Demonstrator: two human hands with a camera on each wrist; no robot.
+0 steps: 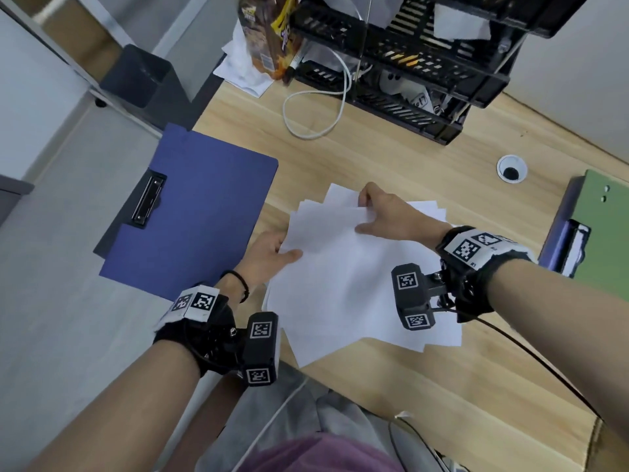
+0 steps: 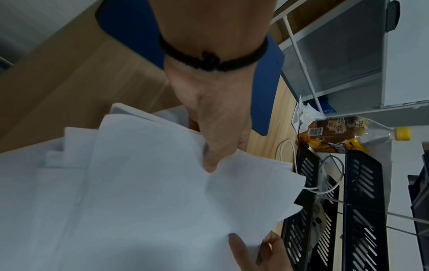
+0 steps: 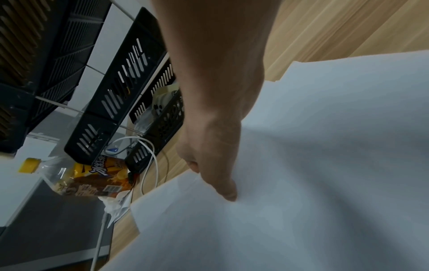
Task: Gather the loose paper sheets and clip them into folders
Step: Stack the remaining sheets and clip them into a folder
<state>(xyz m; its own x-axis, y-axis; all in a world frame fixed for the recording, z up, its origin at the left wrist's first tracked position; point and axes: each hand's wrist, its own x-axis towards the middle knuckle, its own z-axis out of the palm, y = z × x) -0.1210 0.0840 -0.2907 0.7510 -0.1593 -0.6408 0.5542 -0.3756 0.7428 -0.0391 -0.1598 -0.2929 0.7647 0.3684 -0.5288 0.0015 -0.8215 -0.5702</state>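
Observation:
Several loose white paper sheets (image 1: pixel 350 277) lie fanned in a rough pile on the wooden desk (image 1: pixel 459 369). My left hand (image 1: pixel 272 253) pinches the pile's left edge, thumb on top (image 2: pixel 209 161) and fingers underneath. My right hand (image 1: pixel 381 212) pinches the far edge of the top sheets (image 3: pixel 313 165), thumb on top (image 3: pixel 223 187). An open blue clip folder (image 1: pixel 190 212) lies to the left, overhanging the desk edge, its black metal clip (image 1: pixel 148 201) near its left side. A green folder (image 1: pixel 592 226) holding papers sits at the right edge.
A black tiered document tray (image 1: pixel 408 63) stands at the back of the desk, with a white cable (image 1: pixel 316 110) looped before it. A drink bottle (image 1: pixel 269 35) and crumpled paper (image 1: pixel 241 69) are at the back left. A cable grommet hole (image 1: pixel 511 168) is at right.

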